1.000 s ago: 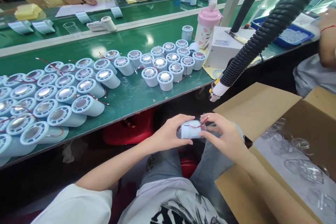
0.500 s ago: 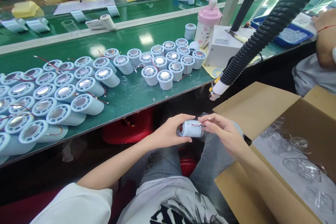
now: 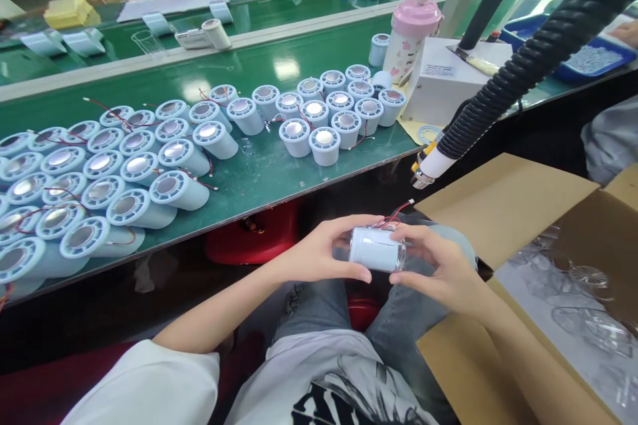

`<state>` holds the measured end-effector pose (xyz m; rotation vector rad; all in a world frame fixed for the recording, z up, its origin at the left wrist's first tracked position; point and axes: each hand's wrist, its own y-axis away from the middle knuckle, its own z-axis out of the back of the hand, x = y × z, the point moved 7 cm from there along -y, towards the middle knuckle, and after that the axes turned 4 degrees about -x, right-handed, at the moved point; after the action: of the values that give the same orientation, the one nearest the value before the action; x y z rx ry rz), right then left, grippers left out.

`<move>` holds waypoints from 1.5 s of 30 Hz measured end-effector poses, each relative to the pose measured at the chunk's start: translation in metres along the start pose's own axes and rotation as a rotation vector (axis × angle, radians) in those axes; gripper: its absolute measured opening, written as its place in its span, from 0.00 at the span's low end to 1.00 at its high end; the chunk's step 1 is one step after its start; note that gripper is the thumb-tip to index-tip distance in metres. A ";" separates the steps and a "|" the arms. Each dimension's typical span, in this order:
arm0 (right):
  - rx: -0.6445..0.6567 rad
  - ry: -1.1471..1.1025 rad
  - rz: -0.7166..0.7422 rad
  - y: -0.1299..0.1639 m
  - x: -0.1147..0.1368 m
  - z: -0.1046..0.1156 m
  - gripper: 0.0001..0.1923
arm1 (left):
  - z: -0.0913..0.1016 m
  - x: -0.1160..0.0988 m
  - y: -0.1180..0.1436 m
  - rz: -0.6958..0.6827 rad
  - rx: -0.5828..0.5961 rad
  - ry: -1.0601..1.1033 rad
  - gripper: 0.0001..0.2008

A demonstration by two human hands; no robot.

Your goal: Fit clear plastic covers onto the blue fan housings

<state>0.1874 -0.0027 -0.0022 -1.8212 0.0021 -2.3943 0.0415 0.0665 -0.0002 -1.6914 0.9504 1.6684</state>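
Observation:
Between my two hands lies a light-blue cylinder point(image 3: 375, 250) on its side, with a clear plastic sleeve point(image 3: 401, 255) around at least its right end. My left hand point(image 3: 333, 252) grips the cylinder's left end, thumb below and fingers above. My right hand point(image 3: 433, 259) holds the right end, thumb low and fingers on top. Thin red and dark wires point(image 3: 395, 214) with a small white plug stick up from behind the cylinder. The far sides of the fingers are partly hidden. Many similar blue cylinders point(image 3: 323, 146) stand on the green bench, some trailing wires.
A cardboard box point(image 3: 508, 206) with clear plastic parts point(image 3: 591, 329) stands open at my right. Above it hangs a black ribbed hose point(image 3: 528, 60). A pink-lidded bottle point(image 3: 411, 30) and a white block-shaped unit point(image 3: 443, 83) stand on the green bench point(image 3: 259, 169). Co-workers sit across and at right.
My right fingers have gone from pinching the wires to gripping the sleeved end. The wires now stick up behind the cylinder, its plain side faces me, and the view has shifted slightly.

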 end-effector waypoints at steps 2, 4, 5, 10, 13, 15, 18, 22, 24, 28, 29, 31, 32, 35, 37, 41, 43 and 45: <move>0.015 -0.057 -0.045 0.001 -0.001 0.000 0.23 | -0.001 -0.005 0.001 -0.028 0.003 -0.031 0.39; 0.030 -0.112 -0.088 0.002 -0.002 0.000 0.24 | -0.001 -0.008 0.003 -0.039 0.008 -0.064 0.40; 0.036 -0.136 -0.107 0.003 -0.003 0.000 0.24 | -0.001 -0.010 0.003 -0.047 0.008 -0.083 0.40; 0.058 -0.261 -0.185 0.003 -0.002 -0.002 0.23 | -0.001 -0.016 0.007 -0.093 0.020 -0.163 0.39; 0.085 -0.367 -0.228 0.003 -0.001 -0.005 0.21 | -0.002 -0.018 0.008 -0.115 0.029 -0.186 0.39; 0.086 -0.421 -0.257 0.003 -0.002 -0.007 0.21 | -0.002 -0.018 0.008 -0.124 0.028 -0.192 0.39; 0.072 -0.437 -0.306 0.003 -0.005 -0.007 0.20 | -0.002 -0.018 0.008 -0.132 0.029 -0.208 0.39; 0.067 -0.482 -0.372 0.004 -0.009 -0.009 0.19 | -0.002 -0.021 0.009 -0.172 0.032 -0.238 0.38; 0.063 -0.535 -0.408 0.004 -0.013 -0.011 0.19 | -0.001 -0.021 0.010 -0.186 0.030 -0.259 0.38; 0.058 -0.604 -0.496 0.006 -0.020 -0.016 0.20 | -0.002 -0.021 0.010 -0.200 0.034 -0.290 0.38; 0.053 -0.608 -0.522 0.007 -0.022 -0.017 0.20 | -0.002 -0.021 0.010 -0.204 0.037 -0.294 0.38; 0.041 -0.606 -0.566 0.008 -0.023 -0.018 0.21 | -0.003 -0.022 0.010 -0.210 0.044 -0.295 0.37; 0.038 -0.605 -0.579 0.008 -0.023 -0.019 0.22 | -0.003 -0.023 0.009 -0.215 0.048 -0.294 0.37; 0.044 -0.621 -0.603 0.007 -0.020 -0.022 0.23 | -0.004 -0.024 0.009 -0.219 0.059 -0.287 0.37; 0.053 -0.626 -0.624 0.006 -0.019 -0.025 0.24 | -0.004 -0.023 0.009 -0.206 0.060 -0.277 0.37; 0.054 -0.636 -0.673 0.007 -0.022 -0.029 0.26 | -0.004 -0.022 0.008 -0.196 0.054 -0.249 0.37; 0.078 -0.664 -0.702 0.008 -0.023 -0.032 0.29 | -0.005 -0.021 0.008 -0.201 0.056 -0.233 0.37; 0.117 -0.699 -0.746 0.010 -0.023 -0.035 0.31 | -0.005 -0.021 0.008 -0.216 0.059 -0.219 0.38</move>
<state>0.1609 -0.0128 -0.0341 -2.8305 -1.0114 -1.8433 0.0391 0.0596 0.0211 -1.4798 0.6817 1.6241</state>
